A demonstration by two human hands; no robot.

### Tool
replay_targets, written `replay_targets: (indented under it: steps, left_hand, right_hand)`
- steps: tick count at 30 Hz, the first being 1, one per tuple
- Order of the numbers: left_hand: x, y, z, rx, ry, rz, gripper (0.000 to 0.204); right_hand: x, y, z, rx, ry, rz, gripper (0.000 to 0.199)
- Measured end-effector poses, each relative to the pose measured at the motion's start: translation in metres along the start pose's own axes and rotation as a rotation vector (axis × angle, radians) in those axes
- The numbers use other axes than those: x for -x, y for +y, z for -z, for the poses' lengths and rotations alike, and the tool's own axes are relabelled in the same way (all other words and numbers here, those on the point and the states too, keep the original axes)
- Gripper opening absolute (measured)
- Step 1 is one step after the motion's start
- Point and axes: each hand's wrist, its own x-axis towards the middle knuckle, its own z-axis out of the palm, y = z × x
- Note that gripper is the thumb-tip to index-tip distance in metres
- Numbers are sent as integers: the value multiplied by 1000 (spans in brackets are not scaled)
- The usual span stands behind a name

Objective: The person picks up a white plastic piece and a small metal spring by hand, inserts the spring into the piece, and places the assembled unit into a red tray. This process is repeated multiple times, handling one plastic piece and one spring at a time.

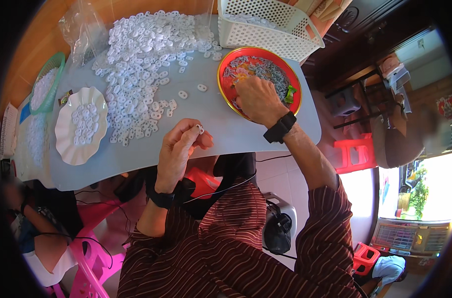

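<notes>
My left hand (178,149) is closed, pinching a small white oval plastic piece (200,129) with two holes between thumb and fingers, just off the table's near edge. My right hand (259,101) reaches down into a round red tray (296,74) with a gold rim. Its fingers are curled in among many small grey metal parts (273,69), and the fingertips are hidden, so whatever they grip does not show. A small green wrapper (290,94) lies inside the tray, to the right of that hand. A large heap of matching white pieces (136,64) spreads over the table's left half.
A scalloped white plate (67,134) holds more white pieces on the left. Beyond it stands a green basket (54,62). A white perforated basket (295,42) sits behind the tray. A clear plastic bag (84,32) lies at the back. Another person (42,233) sits at far left.
</notes>
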Motion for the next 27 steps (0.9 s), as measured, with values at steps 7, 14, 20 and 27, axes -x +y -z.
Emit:
replay_targets:
  steps: [7,14,20,27]
  left_hand:
    - [0,-5,0,-35,-1,-68,15]
    - [5,-5,1,-88,30,-67,16]
    - [5,9,-6,-342,19,-47,21]
    - [3,6,-6,-337,18,-59,23]
  right_hand:
    - [5,-2,23,-643,225,-117,11]
    - [41,-61,-8,-1294,32,-163,12]
    - [53,-65,-36,-1654,117,-209,9]
    - [53,-65,-40,-1688,168,-151,11]
